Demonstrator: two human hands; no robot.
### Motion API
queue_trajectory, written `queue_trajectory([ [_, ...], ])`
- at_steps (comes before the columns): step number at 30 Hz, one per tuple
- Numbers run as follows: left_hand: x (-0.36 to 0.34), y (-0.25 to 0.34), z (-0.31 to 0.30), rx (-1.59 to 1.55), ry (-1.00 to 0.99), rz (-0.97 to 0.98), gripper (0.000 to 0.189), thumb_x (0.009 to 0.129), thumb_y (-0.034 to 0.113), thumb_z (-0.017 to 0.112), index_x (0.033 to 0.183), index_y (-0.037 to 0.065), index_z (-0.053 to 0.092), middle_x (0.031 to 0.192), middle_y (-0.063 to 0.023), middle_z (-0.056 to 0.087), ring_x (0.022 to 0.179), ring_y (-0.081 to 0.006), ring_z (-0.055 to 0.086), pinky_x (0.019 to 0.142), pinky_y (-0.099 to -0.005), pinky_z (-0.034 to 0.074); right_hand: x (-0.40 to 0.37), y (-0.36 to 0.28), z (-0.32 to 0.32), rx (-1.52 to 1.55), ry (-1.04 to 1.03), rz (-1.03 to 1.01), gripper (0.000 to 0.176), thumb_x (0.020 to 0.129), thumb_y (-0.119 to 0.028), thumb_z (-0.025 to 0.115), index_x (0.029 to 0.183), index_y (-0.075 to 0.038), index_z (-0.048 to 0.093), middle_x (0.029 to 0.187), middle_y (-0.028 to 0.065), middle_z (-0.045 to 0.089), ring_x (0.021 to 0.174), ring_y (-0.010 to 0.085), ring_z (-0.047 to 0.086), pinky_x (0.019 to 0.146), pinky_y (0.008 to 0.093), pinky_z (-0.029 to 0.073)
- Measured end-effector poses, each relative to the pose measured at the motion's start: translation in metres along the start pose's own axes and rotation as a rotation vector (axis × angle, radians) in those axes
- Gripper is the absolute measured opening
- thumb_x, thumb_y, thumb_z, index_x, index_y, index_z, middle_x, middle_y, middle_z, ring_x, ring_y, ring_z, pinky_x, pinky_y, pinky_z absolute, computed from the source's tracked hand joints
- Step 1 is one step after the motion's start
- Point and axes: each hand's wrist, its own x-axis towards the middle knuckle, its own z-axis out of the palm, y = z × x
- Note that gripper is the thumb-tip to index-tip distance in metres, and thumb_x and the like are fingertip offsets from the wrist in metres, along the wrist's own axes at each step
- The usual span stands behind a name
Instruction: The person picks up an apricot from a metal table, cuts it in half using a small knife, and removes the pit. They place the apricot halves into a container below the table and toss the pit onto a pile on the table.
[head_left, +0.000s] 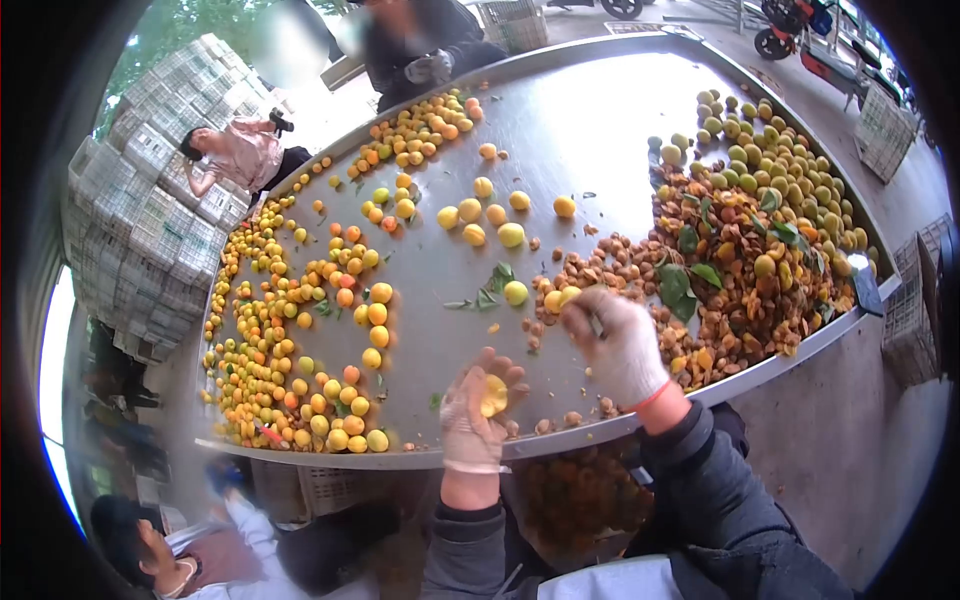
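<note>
My left hand (478, 412), in a pale glove with bare fingertips, is palm up near the table's front edge, its fingers curled round a yellow apricot piece (494, 396). To its right my gloved right hand (618, 338) hangs over the brown pits (590, 272), fingers pressed together. What those fingers hold, if anything, is hidden. Two yellow apricots (560, 299) lie right beside its fingertips. A greenish apricot (515, 293) sits left of them, next to some green leaves (490, 290).
The metal table (430, 350) carries many yellow-orange apricots (300, 400) at left, green ones (780, 170) at back right, and a heap of split fruit (740, 270) at right. People stand at the far side and front left. Crates (150, 200) are stacked behind.
</note>
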Motion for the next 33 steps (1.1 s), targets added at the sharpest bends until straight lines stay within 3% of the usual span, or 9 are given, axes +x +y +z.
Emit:
queue_trajectory([
  [4,0.006,0.008,-0.009,0.175,0.056,0.070,0.029,0.086,0.006,0.064,0.114,-0.003,0.061,0.097,-0.0101,0.064,0.084,-0.0200,0.063,0.072,-0.0324,0.055,0.020,0.016,-0.037,0.556,0.107,0.471,0.021,0.090,-0.019,0.067,0.097,0.001,0.064,0.071,0.0011,0.060,0.047,0.0069,0.051,0.043,0.0219,0.040],
  [10,0.029,-0.014,0.005,0.696,-0.031,0.076,0.025,0.086,0.006,0.065,0.110,0.002,0.066,0.097,-0.0065,0.067,0.081,-0.0138,0.063,0.073,-0.0260,0.052,0.024,0.016,-0.052,0.611,0.223,0.428,0.021,0.085,-0.014,0.069,0.098,0.002,0.067,0.087,0.0039,0.067,0.080,0.0092,0.058,0.074,0.0242,0.048],
  [12,0.042,-0.019,0.022,1.024,-0.103,0.248,0.030,0.082,0.007,0.065,0.112,0.002,0.065,0.104,-0.0082,0.067,0.091,-0.0193,0.065,0.082,-0.0299,0.052,0.026,0.016,-0.055,0.619,0.240,0.442,0.021,0.085,-0.012,0.069,0.100,0.002,0.067,0.087,0.0037,0.067,0.080,0.0091,0.059,0.073,0.0239,0.048],
  [14,0.061,-0.024,0.044,1.312,-0.188,0.443,0.033,0.080,0.007,0.064,0.114,0.005,0.065,0.107,-0.0089,0.067,0.097,-0.0227,0.064,0.086,-0.0322,0.050,0.026,0.012,-0.056,0.664,0.218,0.412,0.020,0.088,-0.013,0.066,0.102,0.002,0.064,0.069,0.0012,0.060,0.045,0.0046,0.049,0.040,0.0192,0.036],
  [18,0.117,-0.057,0.060,1.875,-0.422,0.811,0.040,0.078,0.007,0.062,0.117,0.013,0.064,0.115,-0.0115,0.064,0.104,-0.0308,0.061,0.092,-0.0375,0.048,0.027,0.002,-0.062,0.739,0.205,0.444,0.016,0.086,-0.011,0.068,0.098,0.000,0.067,0.076,-0.0001,0.062,0.055,0.0024,0.051,0.047,0.0186,0.040],
  [22,0.140,-0.076,0.063,2.114,-0.276,0.640,0.041,0.080,0.009,0.061,0.120,0.015,0.062,0.113,-0.0118,0.064,0.098,-0.0326,0.063,0.088,-0.0400,0.050,0.027,0.004,-0.071,0.695,0.202,0.453,0.017,0.086,-0.012,0.068,0.099,0.000,0.066,0.076,-0.0002,0.062,0.054,0.0025,0.051,0.047,0.0188,0.039],
  [24,0.140,-0.066,0.057,1.953,-0.293,0.716,0.038,0.084,0.014,0.062,0.122,0.013,0.060,0.110,-0.0101,0.066,0.093,-0.0280,0.065,0.080,-0.0386,0.053,0.027,0.004,-0.079,0.689,0.205,0.451,0.017,0.086,-0.010,0.067,0.099,0.000,0.066,0.083,0.0015,0.064,0.068,0.0046,0.054,0.059,0.0204,0.044],
  [26,0.121,-0.043,0.062,0.639,-0.226,-0.160,0.045,0.089,0.018,0.063,0.130,0.004,0.052,0.109,-0.0128,0.065,0.092,-0.0263,0.066,0.081,-0.0368,0.053,0.026,0.001,-0.082,0.702,0.189,0.447,0.016,0.087,-0.009,0.066,0.100,0.001,0.065,0.090,0.0031,0.066,0.082,0.0066,0.058,0.072,0.0220,0.048],
  [33,0.034,-0.014,0.054,0.325,-0.381,-0.057,0.047,0.091,0.031,0.063,0.128,0.005,0.053,0.107,-0.0132,0.065,0.085,-0.0218,0.066,0.072,-0.0313,0.053,0.021,-0.004,-0.078,0.742,0.114,0.496,0.015,0.088,-0.008,0.065,0.100,0.000,0.065,0.085,0.0004,0.064,0.074,0.0040,0.056,0.065,0.0195,0.046],
])
